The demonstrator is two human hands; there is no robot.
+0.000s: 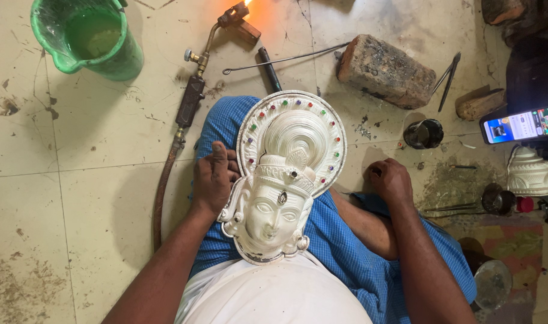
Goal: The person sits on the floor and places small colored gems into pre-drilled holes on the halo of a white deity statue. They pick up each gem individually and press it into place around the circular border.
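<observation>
head view: green jug (87, 37) at the top left holds pale green liquid. white deity mask (283, 180) rests on the blue-clad lap, left hand (212, 180) closed on its left edge. right hand (389, 180) curls loosely on the knee, holding nothing visible. lit torch (211, 60) lies on the tiled floor (93, 180), bare tiles to the left.

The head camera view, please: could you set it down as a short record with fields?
Setting: tiled floor, the person seated with a blue checked cloth over the lap
Left hand: grips the left edge of the white face mask
Right hand: closed, resting on the knee, apart from the mask
Mask: lies face up on the lap, coloured stones round its halo
Torch: on the floor, flame lit at its tip
Nearby: green jug, brick, phone
</observation>
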